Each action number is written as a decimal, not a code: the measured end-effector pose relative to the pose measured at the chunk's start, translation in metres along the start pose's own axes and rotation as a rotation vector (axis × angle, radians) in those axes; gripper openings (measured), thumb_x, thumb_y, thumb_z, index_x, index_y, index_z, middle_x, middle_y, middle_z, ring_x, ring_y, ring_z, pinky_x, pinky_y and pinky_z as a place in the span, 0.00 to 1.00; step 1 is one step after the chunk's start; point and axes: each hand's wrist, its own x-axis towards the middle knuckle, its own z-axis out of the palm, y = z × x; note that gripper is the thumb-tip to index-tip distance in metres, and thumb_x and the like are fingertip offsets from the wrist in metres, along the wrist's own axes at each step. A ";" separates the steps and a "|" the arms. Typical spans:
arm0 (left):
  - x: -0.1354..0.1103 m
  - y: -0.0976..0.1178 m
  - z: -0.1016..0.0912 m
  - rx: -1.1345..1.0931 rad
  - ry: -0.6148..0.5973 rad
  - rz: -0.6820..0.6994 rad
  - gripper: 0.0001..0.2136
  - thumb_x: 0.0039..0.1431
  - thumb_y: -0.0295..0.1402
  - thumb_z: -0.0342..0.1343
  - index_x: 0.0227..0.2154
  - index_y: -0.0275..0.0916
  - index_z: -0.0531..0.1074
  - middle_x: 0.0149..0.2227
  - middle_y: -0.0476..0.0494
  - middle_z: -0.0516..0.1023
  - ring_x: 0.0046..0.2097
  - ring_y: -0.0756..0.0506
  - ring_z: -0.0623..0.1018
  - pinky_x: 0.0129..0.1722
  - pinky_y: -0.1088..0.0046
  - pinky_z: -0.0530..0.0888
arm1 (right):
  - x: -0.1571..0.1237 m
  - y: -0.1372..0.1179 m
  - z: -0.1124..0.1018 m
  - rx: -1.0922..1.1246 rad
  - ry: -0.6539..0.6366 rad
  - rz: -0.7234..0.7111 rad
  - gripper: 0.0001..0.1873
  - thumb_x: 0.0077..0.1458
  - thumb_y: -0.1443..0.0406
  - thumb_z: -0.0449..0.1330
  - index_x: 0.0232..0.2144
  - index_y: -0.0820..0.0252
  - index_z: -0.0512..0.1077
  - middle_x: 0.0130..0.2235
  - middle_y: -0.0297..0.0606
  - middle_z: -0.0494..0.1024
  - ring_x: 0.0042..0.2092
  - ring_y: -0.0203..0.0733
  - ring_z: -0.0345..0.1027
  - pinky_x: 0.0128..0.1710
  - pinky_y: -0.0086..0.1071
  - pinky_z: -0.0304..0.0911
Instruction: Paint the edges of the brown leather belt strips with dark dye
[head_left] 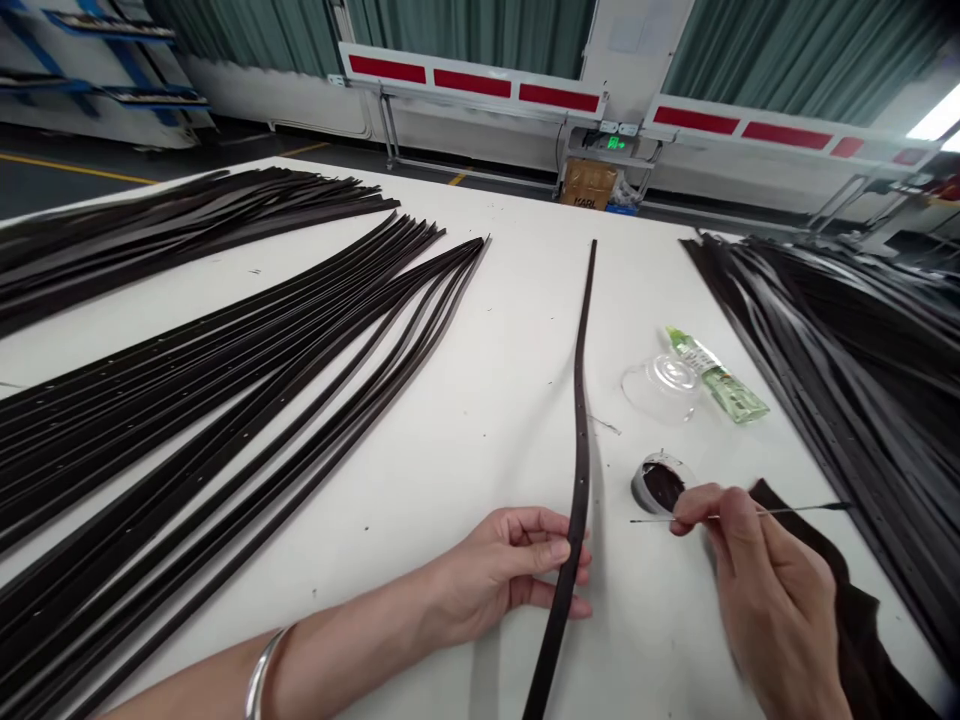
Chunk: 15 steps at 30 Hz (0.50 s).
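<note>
Spreading across a white desk (495, 330), long dark brown leather belt straps (225, 420) are seen from head height, fanned in bundles along the left side. A single punched strap (579, 470) is laid apart from them, running lengthwise down the middle of the desk, its near end passing off the bottom edge of the view. That strap is pinched in the left hand's grip (510, 570), between thumb and fingers, and a silver bangle (262, 675) is worn around the wrist. In the right hand (772, 600), slightly blurred, a thin stick-like applicator (742, 516) is pressed between thumb and forefinger and held level, its tip near a small round tin (660, 482) of dark brown paste. Behind the tin, a clear plastic cup (661, 388) is placed touching a green-labelled bottle (716, 378) lying on its side. A dark cloth (855, 620) is draped beneath the right hand. Further heaped straps (847, 350) are piled along the right side. Beyond the desk, red-and-white panels (472, 75) and a cardboard box (589, 183) are seen.
</note>
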 end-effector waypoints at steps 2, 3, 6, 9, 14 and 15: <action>0.001 -0.001 0.000 -0.011 -0.033 0.009 0.10 0.52 0.30 0.67 0.36 0.33 0.75 0.36 0.41 0.77 0.38 0.46 0.77 0.42 0.59 0.79 | -0.007 -0.009 0.004 -0.008 -0.053 -0.066 0.18 0.67 0.62 0.47 0.29 0.59 0.71 0.31 0.40 0.76 0.36 0.40 0.71 0.38 0.33 0.64; 0.001 -0.002 -0.001 -0.016 -0.048 0.014 0.10 0.52 0.30 0.67 0.35 0.33 0.75 0.36 0.41 0.77 0.38 0.46 0.78 0.41 0.59 0.79 | -0.010 -0.013 0.006 0.001 -0.092 -0.116 0.17 0.67 0.65 0.46 0.29 0.59 0.71 0.32 0.39 0.75 0.37 0.39 0.70 0.39 0.34 0.64; 0.002 -0.003 -0.001 -0.035 -0.068 0.015 0.10 0.52 0.29 0.67 0.36 0.33 0.75 0.36 0.40 0.77 0.39 0.45 0.78 0.41 0.59 0.79 | -0.013 -0.019 0.013 0.052 -0.185 -0.326 0.13 0.64 0.74 0.47 0.34 0.60 0.70 0.32 0.39 0.74 0.38 0.39 0.68 0.42 0.37 0.63; 0.002 -0.004 -0.002 -0.053 -0.076 0.014 0.09 0.54 0.28 0.65 0.37 0.32 0.74 0.36 0.40 0.77 0.39 0.46 0.78 0.41 0.59 0.79 | -0.013 -0.020 0.019 0.099 -0.217 -0.457 0.14 0.59 0.80 0.48 0.37 0.62 0.69 0.32 0.39 0.74 0.38 0.38 0.67 0.40 0.38 0.63; 0.003 -0.004 -0.003 -0.045 -0.103 0.027 0.08 0.56 0.26 0.63 0.38 0.31 0.74 0.35 0.41 0.77 0.39 0.47 0.78 0.41 0.61 0.80 | -0.012 -0.019 0.021 0.069 -0.246 -0.501 0.15 0.57 0.82 0.47 0.38 0.64 0.68 0.33 0.39 0.75 0.38 0.38 0.66 0.40 0.37 0.63; 0.003 -0.004 -0.003 -0.044 -0.104 0.027 0.07 0.56 0.26 0.63 0.38 0.31 0.74 0.35 0.41 0.77 0.39 0.47 0.78 0.41 0.61 0.80 | -0.012 -0.019 0.021 0.063 -0.250 -0.504 0.15 0.58 0.81 0.47 0.38 0.64 0.68 0.33 0.39 0.75 0.39 0.38 0.66 0.40 0.37 0.63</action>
